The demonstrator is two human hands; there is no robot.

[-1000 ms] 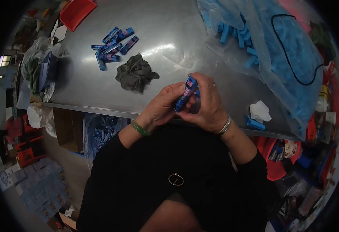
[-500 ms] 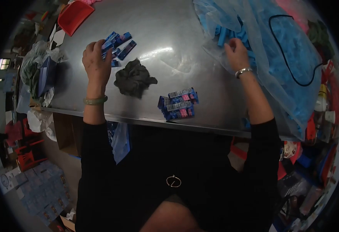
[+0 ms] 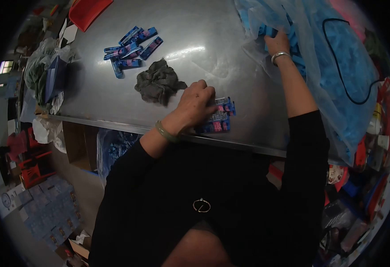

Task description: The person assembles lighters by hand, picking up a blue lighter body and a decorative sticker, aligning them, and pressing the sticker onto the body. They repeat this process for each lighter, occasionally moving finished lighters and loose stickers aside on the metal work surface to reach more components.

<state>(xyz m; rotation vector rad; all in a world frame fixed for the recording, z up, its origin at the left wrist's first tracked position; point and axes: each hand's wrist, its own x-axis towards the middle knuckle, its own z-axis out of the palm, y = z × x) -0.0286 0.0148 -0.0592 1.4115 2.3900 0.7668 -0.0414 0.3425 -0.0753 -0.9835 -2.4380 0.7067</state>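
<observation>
My left hand (image 3: pixel 196 104), a green bangle at its wrist, is over flat blue-and-pink printed packs (image 3: pixel 221 122) near the table's front edge. Its fingers are curled; whether a pack is between them is hidden. At the mouth of a clear plastic bag (image 3: pixel 312 80), my right hand (image 3: pixel 278 43) closes around a bright blue strip (image 3: pixel 268 31) among several similar ones. A dark grey-green crumpled cloth (image 3: pixel 158 82) lies left of my left hand. Beyond it is a loose pile of blue packs (image 3: pixel 130 49).
The metal table (image 3: pixel 106 98) has a raised front edge. A red dustpan-like scoop (image 3: pixel 88 12) lies at the far left, and a dark blue bin (image 3: pixel 55 79) stands at the left edge. A black cord (image 3: pixel 335 58) loops over the bag.
My left hand has left the loose pile and moved right and nearer to me, onto the front packs. My right hand has moved slightly farther into the bag, its fingers now closed around a strip.
</observation>
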